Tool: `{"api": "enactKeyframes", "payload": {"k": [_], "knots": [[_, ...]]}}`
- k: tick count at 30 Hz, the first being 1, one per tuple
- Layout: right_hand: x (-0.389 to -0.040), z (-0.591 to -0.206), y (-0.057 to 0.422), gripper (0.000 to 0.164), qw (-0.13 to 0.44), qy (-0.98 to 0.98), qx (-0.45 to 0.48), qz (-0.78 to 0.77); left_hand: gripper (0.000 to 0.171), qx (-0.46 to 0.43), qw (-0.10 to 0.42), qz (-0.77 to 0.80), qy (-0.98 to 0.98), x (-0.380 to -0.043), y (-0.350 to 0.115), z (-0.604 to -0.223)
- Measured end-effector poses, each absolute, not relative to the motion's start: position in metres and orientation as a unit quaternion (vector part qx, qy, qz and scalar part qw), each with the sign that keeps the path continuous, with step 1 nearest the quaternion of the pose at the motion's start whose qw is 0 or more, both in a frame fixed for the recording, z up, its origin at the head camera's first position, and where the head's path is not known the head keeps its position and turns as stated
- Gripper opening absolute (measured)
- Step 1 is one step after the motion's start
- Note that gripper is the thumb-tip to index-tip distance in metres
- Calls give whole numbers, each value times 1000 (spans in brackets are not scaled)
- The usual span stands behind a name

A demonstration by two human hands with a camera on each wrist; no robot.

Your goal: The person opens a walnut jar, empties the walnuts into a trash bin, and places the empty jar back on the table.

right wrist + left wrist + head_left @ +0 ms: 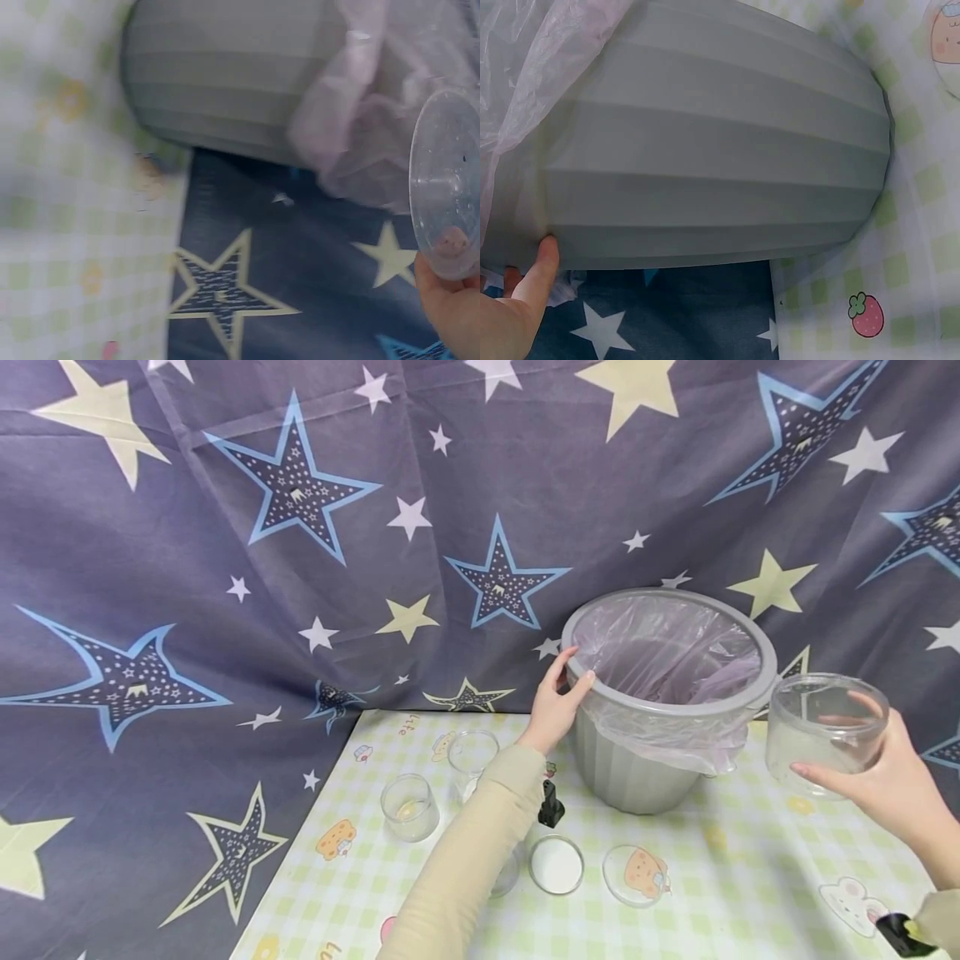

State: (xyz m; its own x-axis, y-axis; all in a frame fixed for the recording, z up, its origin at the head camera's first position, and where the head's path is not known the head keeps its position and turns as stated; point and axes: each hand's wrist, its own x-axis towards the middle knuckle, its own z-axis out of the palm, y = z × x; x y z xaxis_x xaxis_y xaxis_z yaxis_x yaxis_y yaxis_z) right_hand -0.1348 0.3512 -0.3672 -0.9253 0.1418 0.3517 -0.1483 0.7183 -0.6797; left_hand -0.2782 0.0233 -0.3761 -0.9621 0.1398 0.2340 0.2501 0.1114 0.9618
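Note:
A grey ribbed trash bin (pixel 637 768) stands at the back right of the table, lined with a thin translucent pinkish bag (pixel 675 652). My left hand (pixel 555 710) holds the bin's left rim. In the left wrist view, a finger (pixel 541 274) of that hand lies against the ribbed side. To the right of the bin, my right hand (pixel 896 777) grips a clear round container (pixel 817 752) raised above the table, its open top upward. The right wrist view shows the clear container (pixel 446 180) near the bag's overhanging edge; whether they touch I cannot tell.
On the checked tablecloth (pixel 750 893) stand a clear cup (pixel 409 810) with a little yellowish content, a dish of white powder (pixel 557 865), a clear round lid (pixel 634 877) and a small black object (pixel 551 806). My left sleeve partly hides more clear glassware (pixel 472 750). A star-patterned curtain (pixel 337 610) hangs behind.

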Motion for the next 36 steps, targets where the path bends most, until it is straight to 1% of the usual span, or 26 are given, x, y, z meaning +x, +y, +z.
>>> {"api": "enactKeyframes", "payload": {"k": [5,12,19,23,26,36], "knots": [[-134,-394,357,106,135,-917,-38,373,54,-133,41,-656,-741,-278,23,-376],[-137,-432,367,102,128,-906,-20,403,52,-133,44,-657,-741,-278,23,-375],[-135,-457,366,99,78,-912,-54,400,52,-129,47,-657,-742,-278,24,-376],[-135,-468,367,103,48,-911,-67,403,52,-130,47,-655,-743,-278,24,-377],[-136,-477,367,109,27,-914,-84,396,51,-130,48,-655,-742,-279,24,-377],[-148,-497,370,115,28,-918,-117,379,53,-133,46,-653,-744,-277,24,-375]]}}
